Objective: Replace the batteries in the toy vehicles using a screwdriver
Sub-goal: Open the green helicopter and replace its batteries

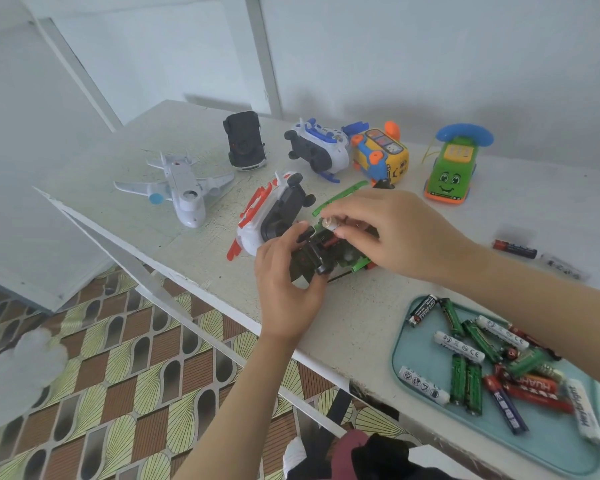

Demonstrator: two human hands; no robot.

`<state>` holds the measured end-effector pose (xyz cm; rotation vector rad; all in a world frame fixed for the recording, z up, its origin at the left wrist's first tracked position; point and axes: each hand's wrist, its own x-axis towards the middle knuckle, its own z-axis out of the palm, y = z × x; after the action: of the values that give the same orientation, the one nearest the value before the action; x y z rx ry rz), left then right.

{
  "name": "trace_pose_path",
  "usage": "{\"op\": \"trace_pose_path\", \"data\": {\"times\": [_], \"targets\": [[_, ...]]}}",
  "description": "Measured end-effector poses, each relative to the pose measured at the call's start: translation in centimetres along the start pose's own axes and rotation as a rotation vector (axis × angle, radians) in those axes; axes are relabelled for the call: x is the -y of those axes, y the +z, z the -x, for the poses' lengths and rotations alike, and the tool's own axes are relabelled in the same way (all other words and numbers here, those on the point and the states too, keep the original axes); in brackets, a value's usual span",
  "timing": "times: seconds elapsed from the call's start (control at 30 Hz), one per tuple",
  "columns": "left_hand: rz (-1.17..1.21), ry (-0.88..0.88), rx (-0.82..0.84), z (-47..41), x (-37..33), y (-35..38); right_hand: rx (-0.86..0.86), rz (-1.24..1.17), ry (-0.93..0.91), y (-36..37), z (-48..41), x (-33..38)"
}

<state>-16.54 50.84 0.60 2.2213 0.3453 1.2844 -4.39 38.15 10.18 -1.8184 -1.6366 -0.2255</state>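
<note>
1. Nearest me, on the right, a teal tray (406,362) sits at the front edge of the table (357,306) and holds a loose heap of batteries.
   - I read "EVEREADY" on a black cell (421,310) at the tray's far-left corner.
   - I read "HUAH", upside down, on a red cell (534,388); the rest of the word is covered.
   - A white cell (459,346) carries CE marks.
   - The print on the green cells (466,384) is too small to read.
2. The left hand (284,282) has its fingers curled round the green toy vehicle (314,252). The toy lies belly-up on the table, black underside showing, between the tray and the far toys.
3. The right hand (388,233) pinches a single battery (329,224) between thumb and fingertips, with one metal end visible, just above the toy's underside. I cannot tell whether the battery touches the toy.
4. To the right of the hands, a red-and-black battery (515,248) lies alone on the table. Its print is unreadable.
5. Just beyond the left hand, a red-and-white toy (271,216) lies on its side.
6. The far row holds, from left to right:
   - a white aeroplane (184,188);
   - a black car (245,142), belly-up;
   - a blue-and-white toy (317,147);
   - a yellow bus (381,155);
   - a green car with a face (451,168).
</note>
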Motion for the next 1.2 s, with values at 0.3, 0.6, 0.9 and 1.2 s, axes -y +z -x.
{"op": "trace_pose_path", "data": {"times": [0.3,0.6,0.9,1.2], "targets": [[0.012,0.002,0.000,0.0,0.0,0.1,0.133,0.091,-0.069,0.6,0.3,-0.9],[0.028,0.004,0.017,0.0,-0.2,-0.1,0.131,0.311,-0.210,1.2,1.4,-1.3],[0.042,-0.010,0.013,0.1,0.0,0.0,0.147,0.323,-0.244,1.3,2.5,-0.8],[0.035,0.000,-0.002,0.1,0.1,0.0,0.425,0.262,0.001,-1.6,7.4,-0.9]]}}
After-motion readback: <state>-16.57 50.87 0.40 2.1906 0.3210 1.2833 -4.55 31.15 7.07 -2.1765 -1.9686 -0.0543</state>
